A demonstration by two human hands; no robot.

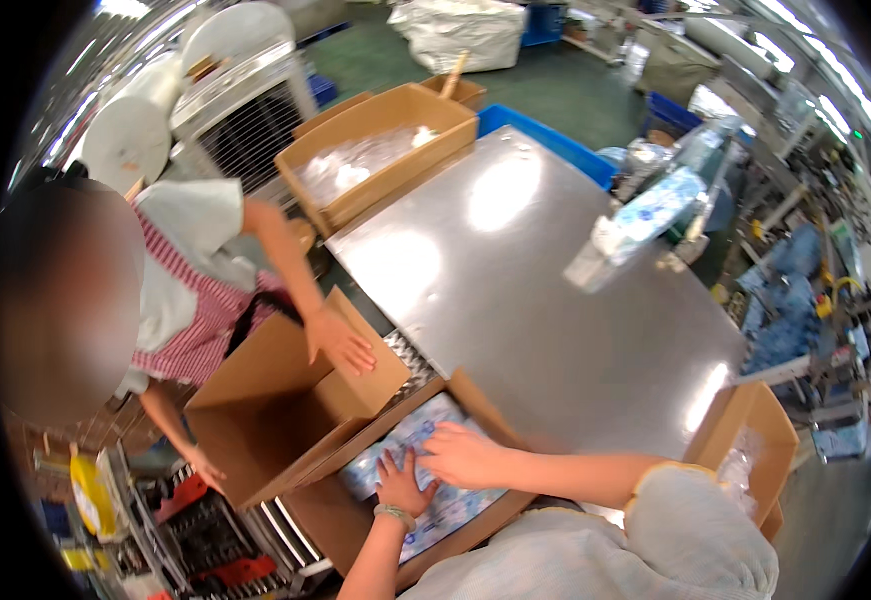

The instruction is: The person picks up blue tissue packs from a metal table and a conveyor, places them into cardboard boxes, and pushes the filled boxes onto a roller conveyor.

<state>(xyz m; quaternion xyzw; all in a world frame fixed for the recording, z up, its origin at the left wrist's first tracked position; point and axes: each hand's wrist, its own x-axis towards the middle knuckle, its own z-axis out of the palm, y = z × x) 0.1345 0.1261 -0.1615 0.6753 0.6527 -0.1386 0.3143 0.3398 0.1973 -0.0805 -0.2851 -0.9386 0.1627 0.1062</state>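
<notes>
My left hand (403, 489), with a band at the wrist, lies on clear-and-blue plastic packs (446, 505) inside a cardboard box (341, 525). Its fingers are spread over the film. Just to the right, my right hand (464, 456) rests on the same packs, reaching in from the right with fingers pointing left. Its fingertips partly blend into the film. Against the left side of this box stands a second open cardboard box (281, 415), its inside brown and shaded. A co-worker's hand (341, 340) touches its far flap, and their other hand (206, 470) is at its left side.
A shiny metal table (556, 350) spreads ahead, with a bundle of plastic packs (636, 225) at its far right. Beyond its far left edge is a cardboard box of clear plastic (376, 150); a blue bin (546, 145) is beside it. Another carton (756, 440) stands right. The co-worker (191, 280) stands left.
</notes>
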